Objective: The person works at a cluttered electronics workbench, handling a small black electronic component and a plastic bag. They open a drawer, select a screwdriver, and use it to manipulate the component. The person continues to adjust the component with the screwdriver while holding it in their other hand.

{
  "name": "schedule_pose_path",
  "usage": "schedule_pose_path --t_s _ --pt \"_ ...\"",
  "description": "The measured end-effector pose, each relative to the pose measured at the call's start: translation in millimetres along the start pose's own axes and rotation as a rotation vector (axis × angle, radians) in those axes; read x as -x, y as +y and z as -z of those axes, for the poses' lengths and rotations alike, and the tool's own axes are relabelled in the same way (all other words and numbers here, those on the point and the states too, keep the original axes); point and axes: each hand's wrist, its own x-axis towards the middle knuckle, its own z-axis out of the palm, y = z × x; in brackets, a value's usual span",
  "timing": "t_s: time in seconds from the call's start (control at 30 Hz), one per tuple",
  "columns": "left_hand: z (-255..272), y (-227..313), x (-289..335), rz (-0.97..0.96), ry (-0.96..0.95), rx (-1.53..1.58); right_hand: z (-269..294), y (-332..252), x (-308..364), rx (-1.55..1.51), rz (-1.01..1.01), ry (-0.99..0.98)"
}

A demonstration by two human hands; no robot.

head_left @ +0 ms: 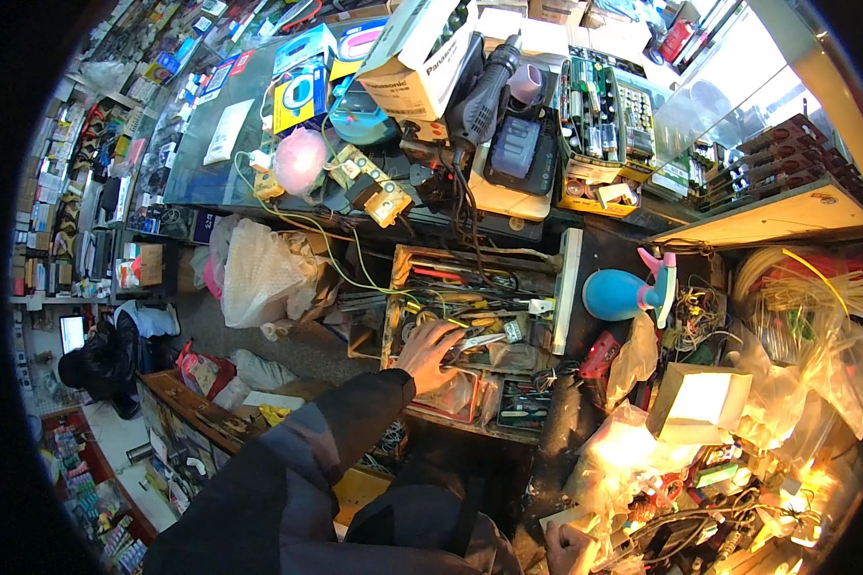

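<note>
1. Nearest, lower edge: right hand [571, 550], partly cut off by the frame, beside a tangle of dark cables [686, 522]. Whether its fingers grip anything: cannot tell.
2. Just above the cables: crumpled clear plastic, strongly lit, and an open cardboard box [705, 401], tilted, its inside bright.
3. Mid-frame: left hand [431, 355], back upward, at the end of a dark sleeve [331, 422]. Fingers bent, reaching in among the contents of a wooden tool tray [391, 321]. Fingertips are at or just beside a metal hand tool [479, 342]; cannot tell whether they close on it or only touch it.
4. Tool location: inside the tray, right of the left hand, among other mixed hand tools, some with red or yellow parts.
5. Right of tray: a long pale bar [568, 287] along its side; then a blue spray bottle [612, 294] with pink trigger, near a red object [600, 355].
6. Left of tray, slightly farther: bulky translucent plastic bags [268, 273].
7. Beyond tray, on the counter: power strip [372, 189], pink ball [301, 161], dark corded power tool [489, 96], white carton [408, 91], rack of batteries [594, 134].
8. Far left: a person in dark clothing [115, 350], near a lit screen [72, 333].
</note>
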Motion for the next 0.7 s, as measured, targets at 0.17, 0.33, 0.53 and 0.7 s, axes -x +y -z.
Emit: schedule_pose_path --t_s 0.17,0.33,0.53,0.7 --pt "11 1 -46 0.062 0.089 0.064 1 -10 -6 0.010 0.011 -0.042" --pt "-4 -15 -123 0.324 -0.218 -0.134 3 -13 -8 0.039 0.042 -0.031" --pt "-30 -34 -143 0.290 -0.014 -0.150 1 -5 0 0.044 -0.032 -0.045" --pt "-36 -34 -144 0.330 0.102 -0.130 -3 -11 -3 0.031 -0.073 -0.084"
